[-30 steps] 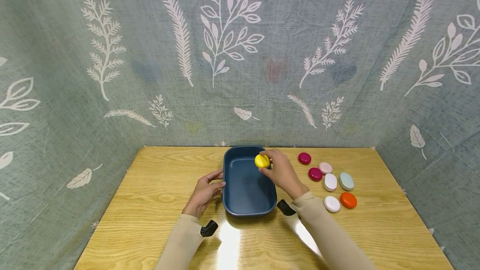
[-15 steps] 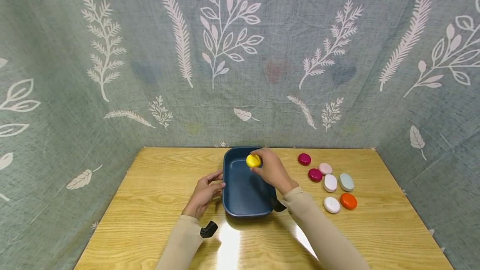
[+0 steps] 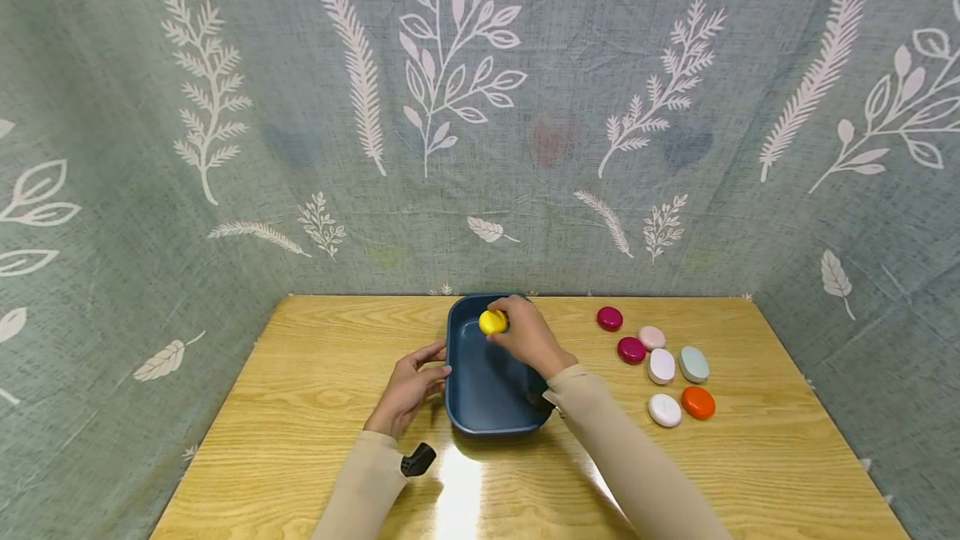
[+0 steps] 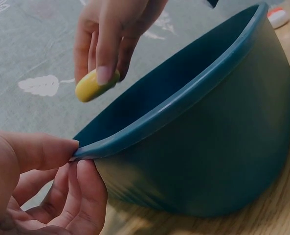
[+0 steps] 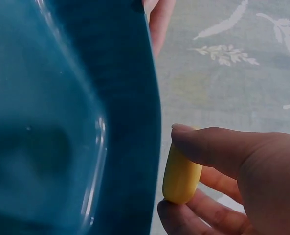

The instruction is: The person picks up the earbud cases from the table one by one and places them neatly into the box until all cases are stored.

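My right hand (image 3: 527, 334) holds a yellow bar of soap (image 3: 491, 322) above the far part of a dark blue plastic basin (image 3: 447, 390). In the right wrist view, the thumb and fingertips pinch the yellow soap (image 5: 180, 182) by its edges. At the basin's left side, my left hand (image 3: 408, 382) grips the rim. The left wrist view shows its thumb on top of the basin's rim (image 4: 179, 105) and the fingers curled beneath. The soap hangs clear of the rim there. No soap shows on the visible part of the basin floor.
Right of the basin, several soaps lie on the wooden table (image 3: 337, 340): two dark pink soaps (image 3: 631, 349), a pale pink soap (image 3: 651, 337), white soaps (image 3: 664, 410), a pale green soap (image 3: 693, 364) and an orange soap (image 3: 698, 402). A leaf-patterned cloth (image 3: 480, 148) hangs behind.
My right hand has carried the yellow soap leftward, from near the basin's right rim to over its far middle. The left hand and the basin have stayed in place.
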`<state>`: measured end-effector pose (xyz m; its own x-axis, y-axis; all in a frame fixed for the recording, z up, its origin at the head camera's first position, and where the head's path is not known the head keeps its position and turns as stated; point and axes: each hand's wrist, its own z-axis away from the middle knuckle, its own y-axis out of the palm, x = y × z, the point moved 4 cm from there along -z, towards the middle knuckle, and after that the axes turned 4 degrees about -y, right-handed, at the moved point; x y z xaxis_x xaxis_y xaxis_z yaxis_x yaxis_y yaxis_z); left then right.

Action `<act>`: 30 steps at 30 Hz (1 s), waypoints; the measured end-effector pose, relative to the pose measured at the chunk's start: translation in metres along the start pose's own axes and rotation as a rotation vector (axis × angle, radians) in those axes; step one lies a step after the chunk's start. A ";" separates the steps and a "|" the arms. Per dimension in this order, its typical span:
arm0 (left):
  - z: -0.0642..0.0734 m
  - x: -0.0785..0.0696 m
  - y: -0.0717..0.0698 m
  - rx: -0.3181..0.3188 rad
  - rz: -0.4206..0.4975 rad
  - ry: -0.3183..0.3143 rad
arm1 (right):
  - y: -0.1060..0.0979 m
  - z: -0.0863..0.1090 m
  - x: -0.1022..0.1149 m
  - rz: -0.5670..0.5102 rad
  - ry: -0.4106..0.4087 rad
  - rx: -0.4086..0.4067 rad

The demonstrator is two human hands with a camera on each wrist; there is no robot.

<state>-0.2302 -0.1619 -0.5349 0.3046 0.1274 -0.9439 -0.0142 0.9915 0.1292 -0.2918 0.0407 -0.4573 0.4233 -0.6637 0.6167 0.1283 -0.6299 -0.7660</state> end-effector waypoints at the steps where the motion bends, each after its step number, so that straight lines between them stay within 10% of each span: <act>1: 0.000 0.000 0.000 0.000 -0.001 0.000 | 0.001 -0.001 0.000 0.002 -0.002 0.003; 30: -0.001 0.002 0.000 0.008 0.004 0.006 | 0.034 -0.025 -0.006 -0.061 0.088 0.131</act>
<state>-0.2303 -0.1621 -0.5372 0.2984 0.1314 -0.9454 -0.0076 0.9908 0.1353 -0.3129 0.0135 -0.4823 0.3314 -0.6623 0.6719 0.2699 -0.6159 -0.7402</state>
